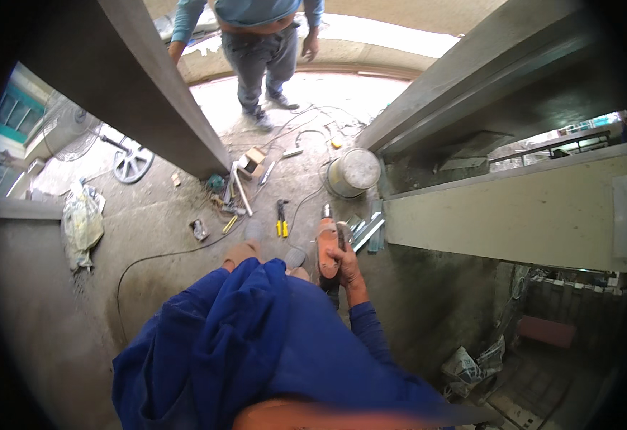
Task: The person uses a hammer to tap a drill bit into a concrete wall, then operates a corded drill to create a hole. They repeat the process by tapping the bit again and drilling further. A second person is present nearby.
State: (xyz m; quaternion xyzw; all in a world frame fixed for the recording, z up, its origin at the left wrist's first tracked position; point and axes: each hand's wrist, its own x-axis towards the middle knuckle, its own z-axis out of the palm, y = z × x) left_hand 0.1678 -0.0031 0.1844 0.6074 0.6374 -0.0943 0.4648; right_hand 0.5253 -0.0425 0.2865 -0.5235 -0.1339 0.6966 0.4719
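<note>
My right hand (345, 262) is wrapped round an orange power drill (327, 247), its metal chuck pointing away from me. Bare skin that appears to be my left hand (241, 253) shows past the blue sleeve, beside a grey slipper (254, 228); its fingers cannot be made out. On the floor ahead lies a yellow-handled hand tool (282, 219), apart from both hands. Grey metal strips (369, 233) lie right of the drill. Beyond them stands an upturned-looking, dusty bucket (354, 173).
Another person (259, 57) stands ahead on the bright floor. Upright beams (170, 86) flank the opening. A cable (157, 256) crosses the floor. An open cardboard box (253, 162), a grey wheel (133, 165), a fan (69, 127) and a sack (82, 226) lie leftward; a pale panel (500, 222) extends right.
</note>
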